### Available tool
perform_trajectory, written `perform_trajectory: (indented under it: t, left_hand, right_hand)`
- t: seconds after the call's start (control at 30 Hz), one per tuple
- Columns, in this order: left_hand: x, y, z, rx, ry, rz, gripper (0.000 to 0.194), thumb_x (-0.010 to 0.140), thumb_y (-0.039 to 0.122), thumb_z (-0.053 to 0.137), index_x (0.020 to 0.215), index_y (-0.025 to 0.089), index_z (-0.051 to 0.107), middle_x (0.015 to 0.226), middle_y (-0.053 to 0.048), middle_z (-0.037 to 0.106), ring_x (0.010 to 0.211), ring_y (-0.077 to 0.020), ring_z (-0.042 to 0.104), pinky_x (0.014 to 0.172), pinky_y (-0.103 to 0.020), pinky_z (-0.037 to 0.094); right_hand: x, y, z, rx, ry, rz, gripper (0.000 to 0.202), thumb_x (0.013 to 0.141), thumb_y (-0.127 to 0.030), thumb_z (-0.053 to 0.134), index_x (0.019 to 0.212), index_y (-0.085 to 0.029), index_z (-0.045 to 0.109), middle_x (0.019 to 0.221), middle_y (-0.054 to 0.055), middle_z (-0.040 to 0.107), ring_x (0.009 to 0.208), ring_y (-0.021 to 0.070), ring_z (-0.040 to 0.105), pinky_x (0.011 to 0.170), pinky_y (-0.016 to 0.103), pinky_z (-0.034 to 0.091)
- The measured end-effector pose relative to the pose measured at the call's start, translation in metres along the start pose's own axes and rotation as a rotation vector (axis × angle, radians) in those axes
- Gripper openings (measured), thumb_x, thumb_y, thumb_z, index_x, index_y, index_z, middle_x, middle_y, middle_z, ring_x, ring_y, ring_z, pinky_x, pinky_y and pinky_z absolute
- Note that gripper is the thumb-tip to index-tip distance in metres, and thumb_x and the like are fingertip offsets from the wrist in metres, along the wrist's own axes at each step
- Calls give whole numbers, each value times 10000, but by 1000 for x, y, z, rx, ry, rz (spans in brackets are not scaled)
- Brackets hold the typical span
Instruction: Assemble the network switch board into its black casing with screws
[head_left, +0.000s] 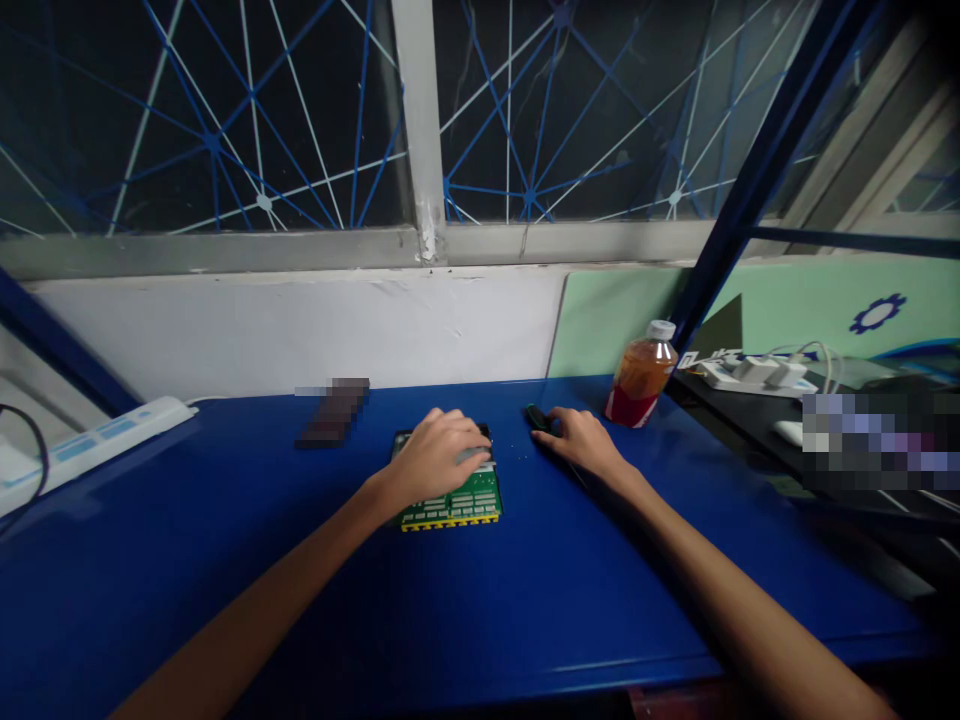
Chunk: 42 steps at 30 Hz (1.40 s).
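My left hand [441, 452] lies over a green circuit board [480, 490], fingers bent and close together on its upper part. The board sits flat on the blue table in a dark frame, with a yellow toothed strip [450, 522] along its near edge. Beneath my left fingers a greyish part shows, mostly covered. To the right of the board, my right hand [583, 438] closes its thumb and fingers on a small black object with a rounded end [536, 417]. The hand hides the rest of it, so its kind is unclear.
A bottle of orange drink [643, 375] stands at the back right. Behind the board lies a blurred dark flat object [334, 415]. A white power strip [105, 445] runs along the left, and another [757, 375] with plugs is at right. The table [465, 620] meets a wall.
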<state>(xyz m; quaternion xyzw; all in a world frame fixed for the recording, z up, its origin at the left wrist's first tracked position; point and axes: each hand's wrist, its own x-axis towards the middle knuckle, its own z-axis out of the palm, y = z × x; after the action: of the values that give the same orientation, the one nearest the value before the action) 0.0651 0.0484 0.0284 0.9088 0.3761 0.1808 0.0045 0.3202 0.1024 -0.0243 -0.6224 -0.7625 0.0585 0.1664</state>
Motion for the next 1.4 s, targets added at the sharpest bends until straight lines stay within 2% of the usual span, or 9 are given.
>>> perform_trajectory:
  t: [0.2, 0.33, 0.43, 0.6, 0.73, 0.9, 1.1, 1.23, 1.4]
  left_hand:
    - [-64, -28, -16, -43, -27, -61, 230, 908, 415, 522, 943, 267, 694, 966, -32, 670, 897, -217, 574, 803, -376, 396]
    - [-84, -37, -17, -121, -28, -110, 287, 843, 486, 609, 1022, 276, 688, 1037, -45, 630, 930, -223, 575, 877, -406, 409]
    - [-85, -36, -16, -134, -43, -109, 364, 793, 539, 643, 1039, 274, 686, 1065, -59, 610, 965, -246, 564, 876, -423, 419]
    - [-85, -31, -15, -74, -56, -109, 537, 674, 648, 688, 1062, 278, 672, 1115, -70, 571, 987, -286, 537, 903, -488, 385]
    - [-87, -33, -13, -56, -58, -108, 604, 626, 667, 708, 1101, 299, 647, 1155, -73, 533, 993, -301, 517, 863, -478, 399]
    - [-88, -32, -11, -73, -43, -115, 547, 623, 597, 741, 1063, 291, 633, 1182, -75, 488, 1055, -316, 485, 876, -495, 398]
    - [-85, -21, -10, -141, 56, -124, 499, 595, 420, 784, 1019, 233, 600, 1279, -107, 406, 1150, -345, 437, 915, -517, 394]
    - [-83, -17, -14, -187, 56, -151, 493, 574, 396, 788, 993, 229, 588, 1272, -100, 412, 1127, -332, 460, 911, -504, 406]
    - [-83, -17, -15, -230, 63, -177, 509, 582, 393, 777, 1024, 240, 574, 1272, -88, 417, 1099, -317, 478, 907, -498, 418]
  right_hand:
    - [-3, -1, 0, -43, 18, -38, 452, 817, -552, 528, 1040, -183, 664, 804, 102, 706, 740, 249, 654, 566, 297, 369]
    - [-6, -3, -2, -82, 16, -26, 495, 815, -612, 498, 1039, -202, 661, 807, 106, 705, 718, 257, 651, 524, 292, 342]
    - [-7, -4, -5, -80, 0, -6, 505, 815, -634, 482, 1050, -221, 655, 756, 87, 695, 685, 250, 649, 503, 282, 329]
    - [-8, -5, -8, -118, -13, 3, 503, 819, -643, 478, 1047, -228, 647, 820, 89, 708, 727, 250, 657, 512, 272, 332]
    - [-10, -7, -12, -136, 2, 29, 549, 805, -684, 461, 1073, -241, 643, 751, 71, 696, 685, 247, 646, 496, 272, 328]
    - [-11, -8, -17, -167, 50, 78, 605, 785, -740, 425, 1067, -253, 646, 675, 55, 674, 638, 246, 640, 478, 267, 308]
    - [-10, -5, -19, -239, 43, 84, 598, 793, -740, 417, 1063, -257, 641, 700, 60, 691, 648, 256, 651, 493, 276, 316]
    - [-8, 2, -16, -197, 1, 58, 504, 796, -641, 523, 1065, -231, 639, 782, 73, 709, 707, 255, 663, 508, 279, 343]
    - [-6, 2, -10, 17, -19, -45, 362, 809, -462, 589, 1047, -194, 637, 768, 51, 709, 679, 213, 652, 546, 277, 389]
